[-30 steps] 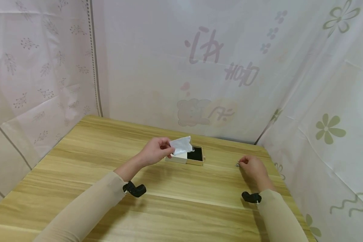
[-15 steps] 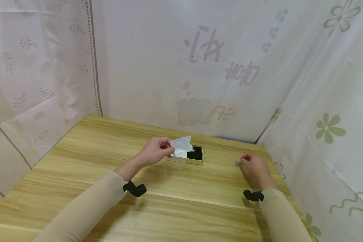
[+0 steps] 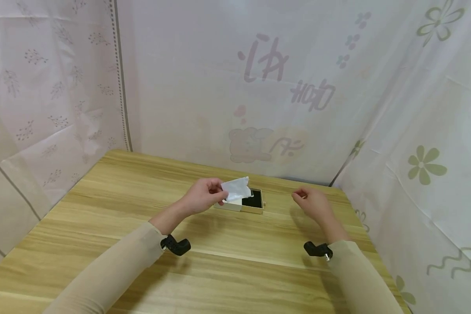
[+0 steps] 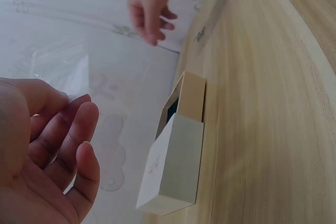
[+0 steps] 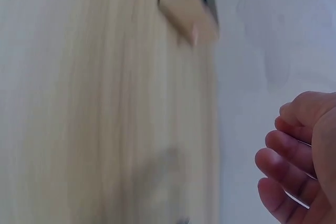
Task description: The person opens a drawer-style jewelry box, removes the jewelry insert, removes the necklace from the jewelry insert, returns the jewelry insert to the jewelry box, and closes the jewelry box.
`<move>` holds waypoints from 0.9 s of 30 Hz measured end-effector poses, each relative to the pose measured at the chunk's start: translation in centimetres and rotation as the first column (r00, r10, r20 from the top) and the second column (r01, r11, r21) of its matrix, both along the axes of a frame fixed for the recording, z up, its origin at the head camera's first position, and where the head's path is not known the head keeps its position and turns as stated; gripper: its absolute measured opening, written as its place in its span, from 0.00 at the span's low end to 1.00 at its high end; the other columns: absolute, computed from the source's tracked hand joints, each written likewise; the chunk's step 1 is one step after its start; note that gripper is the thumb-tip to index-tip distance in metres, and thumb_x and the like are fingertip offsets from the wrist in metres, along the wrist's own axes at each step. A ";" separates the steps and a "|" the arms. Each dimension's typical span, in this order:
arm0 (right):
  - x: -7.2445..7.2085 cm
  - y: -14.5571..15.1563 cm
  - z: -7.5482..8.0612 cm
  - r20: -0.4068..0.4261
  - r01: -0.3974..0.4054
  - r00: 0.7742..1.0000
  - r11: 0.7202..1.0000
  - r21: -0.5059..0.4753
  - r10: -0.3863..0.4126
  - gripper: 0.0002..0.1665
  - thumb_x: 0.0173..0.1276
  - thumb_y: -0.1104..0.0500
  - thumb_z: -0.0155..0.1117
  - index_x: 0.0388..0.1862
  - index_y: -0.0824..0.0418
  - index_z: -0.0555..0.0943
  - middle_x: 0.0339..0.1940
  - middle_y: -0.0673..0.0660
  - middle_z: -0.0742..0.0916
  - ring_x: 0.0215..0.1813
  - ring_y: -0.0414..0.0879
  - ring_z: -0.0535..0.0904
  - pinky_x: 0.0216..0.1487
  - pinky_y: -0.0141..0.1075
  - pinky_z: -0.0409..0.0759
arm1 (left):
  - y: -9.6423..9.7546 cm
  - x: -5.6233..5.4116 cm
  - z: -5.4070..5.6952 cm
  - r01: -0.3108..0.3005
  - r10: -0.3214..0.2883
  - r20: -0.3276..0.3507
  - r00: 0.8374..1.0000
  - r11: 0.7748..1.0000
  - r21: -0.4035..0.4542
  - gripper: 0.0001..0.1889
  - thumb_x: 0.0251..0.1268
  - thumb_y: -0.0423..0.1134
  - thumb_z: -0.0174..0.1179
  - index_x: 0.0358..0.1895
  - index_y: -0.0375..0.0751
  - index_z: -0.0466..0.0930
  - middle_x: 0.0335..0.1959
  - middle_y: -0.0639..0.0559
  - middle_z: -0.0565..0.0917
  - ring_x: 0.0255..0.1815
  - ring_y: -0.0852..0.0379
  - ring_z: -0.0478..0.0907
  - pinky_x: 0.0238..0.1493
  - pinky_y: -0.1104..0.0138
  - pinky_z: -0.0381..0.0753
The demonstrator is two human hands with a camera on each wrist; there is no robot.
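Observation:
My left hand (image 3: 204,195) pinches a small whitish plastic bag (image 3: 237,189) between thumb and fingertips, up over the box. In the left wrist view the bag (image 4: 65,69) looks see-through. Below it stands a small white box sleeve (image 4: 173,166) with its tan drawer (image 4: 192,95) pulled partly out; a black lining (image 3: 253,199) shows inside. My right hand (image 3: 314,204) hovers above the table to the right of the box, fingers loosely curled with nothing visible in them. A small silvery piece (image 4: 200,34) lies on the table beyond the drawer, hidden behind the right hand in the head view.
The wood-grain table (image 3: 235,279) reaches back to a patterned curtain (image 3: 204,87), with more curtain along both sides. A black wrist camera (image 3: 176,245) sits on the left wrist, another (image 3: 318,250) on the right.
My right hand has let go of the small silvery piece, leaving it on the table, and has lifted and moved left toward the box. The left hand with the bag stays almost still.

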State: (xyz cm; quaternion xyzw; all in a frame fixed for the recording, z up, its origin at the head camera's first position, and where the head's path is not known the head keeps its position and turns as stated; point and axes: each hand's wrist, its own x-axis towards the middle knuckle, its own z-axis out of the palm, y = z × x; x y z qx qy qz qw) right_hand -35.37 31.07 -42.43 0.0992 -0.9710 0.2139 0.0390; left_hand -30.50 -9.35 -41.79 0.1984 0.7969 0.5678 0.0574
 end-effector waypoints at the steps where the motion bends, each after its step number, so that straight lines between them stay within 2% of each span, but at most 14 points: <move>1: 0.2 -0.8 0.3 -0.010 -0.010 1.000 1.000 -0.004 0.010 0.21 0.87 0.46 0.60 0.60 0.60 0.89 0.52 0.61 0.93 0.50 0.57 0.90 0.51 0.53 0.87 | 0.1 0.0 0.0 0.001 -0.001 0.001 1.000 1.000 0.000 0.07 0.80 0.39 0.66 0.46 0.39 0.87 0.44 0.33 0.90 0.36 0.56 0.87 0.32 0.68 0.73; 3: 0.6 -2.3 0.9 -0.019 -0.028 0.999 0.999 -0.038 0.028 0.21 0.87 0.45 0.60 0.60 0.58 0.89 0.52 0.59 0.93 0.53 0.57 0.89 0.53 0.54 0.87 | 0.1 0.1 0.1 0.002 -0.002 0.001 1.000 1.000 -0.002 0.07 0.80 0.40 0.66 0.46 0.39 0.86 0.43 0.36 0.91 0.37 0.56 0.87 0.32 0.67 0.73; 7: 1.7 -5.4 2.4 0.000 -0.063 0.998 0.984 -0.167 0.064 0.23 0.87 0.40 0.59 0.60 0.54 0.89 0.50 0.57 0.93 0.51 0.55 0.89 0.49 0.49 0.86 | 0.3 0.1 0.1 0.002 -0.002 0.004 1.000 1.000 -0.005 0.07 0.80 0.40 0.66 0.45 0.39 0.86 0.40 0.41 0.91 0.36 0.56 0.87 0.32 0.67 0.73; 10: 2.8 -7.6 3.4 0.022 -0.097 0.994 0.948 -0.302 0.109 0.26 0.87 0.37 0.58 0.61 0.53 0.88 0.51 0.57 0.92 0.49 0.53 0.89 0.47 0.43 0.85 | 0.5 0.2 0.1 0.003 -0.003 0.005 1.000 1.000 -0.006 0.06 0.79 0.40 0.66 0.44 0.41 0.86 0.40 0.42 0.91 0.36 0.57 0.87 0.31 0.67 0.72; 12: 3.4 -8.8 4.0 0.032 -0.133 0.987 0.914 -0.384 0.157 0.26 0.87 0.36 0.57 0.61 0.53 0.88 0.54 0.58 0.92 0.49 0.52 0.88 0.47 0.41 0.86 | 0.6 0.3 0.2 0.002 -0.002 0.002 1.000 1.000 -0.010 0.06 0.79 0.40 0.66 0.44 0.42 0.87 0.39 0.43 0.91 0.36 0.55 0.88 0.31 0.68 0.72; 15: 4.1 -10.5 4.6 0.042 -0.189 0.971 0.864 -0.466 0.235 0.25 0.88 0.38 0.57 0.61 0.54 0.88 0.55 0.60 0.91 0.47 0.51 0.86 0.46 0.39 0.86 | 0.8 0.3 0.2 0.008 -0.008 -0.001 1.000 1.000 -0.002 0.06 0.80 0.40 0.66 0.44 0.41 0.86 0.39 0.43 0.91 0.40 0.46 0.89 0.32 0.68 0.73; 18: 4.5 -11.6 4.7 0.027 -0.236 0.958 0.842 -0.485 0.284 0.21 0.87 0.41 0.60 0.59 0.54 0.89 0.49 0.60 0.91 0.45 0.55 0.85 0.41 0.37 0.84 | 0.9 0.3 0.1 0.023 -0.023 0.006 1.000 1.000 0.019 0.07 0.80 0.39 0.66 0.45 0.39 0.86 0.40 0.41 0.91 0.45 0.33 0.88 0.34 0.68 0.76; 20: 4.6 -12.2 4.5 0.004 -0.270 0.950 0.833 -0.483 0.311 0.19 0.86 0.45 0.63 0.58 0.56 0.89 0.46 0.58 0.91 0.44 0.58 0.85 0.39 0.36 0.83 | 1.0 0.3 0.1 0.033 -0.034 0.010 0.999 0.999 0.031 0.07 0.81 0.39 0.65 0.47 0.38 0.86 0.41 0.40 0.91 0.47 0.30 0.88 0.36 0.68 0.79; 23: 4.6 -12.7 4.3 -0.019 -0.296 0.944 0.820 -0.490 0.330 0.16 0.85 0.49 0.66 0.55 0.59 0.89 0.42 0.58 0.90 0.41 0.60 0.84 0.38 0.35 0.81 | 1.1 0.3 0.0 0.045 -0.045 0.006 0.999 0.999 0.029 0.08 0.81 0.39 0.65 0.47 0.37 0.87 0.41 0.39 0.91 0.45 0.33 0.88 0.36 0.68 0.80; 27: 4.6 -13.1 4.1 -0.029 -0.290 0.948 0.821 -0.492 0.318 0.14 0.84 0.50 0.67 0.51 0.59 0.89 0.38 0.58 0.89 0.36 0.53 0.81 0.36 0.33 0.79 | 1.3 0.2 0.1 0.053 -0.053 -0.007 0.999 0.999 0.009 0.07 0.80 0.38 0.65 0.47 0.38 0.87 0.38 0.44 0.90 0.44 0.34 0.87 0.35 0.68 0.78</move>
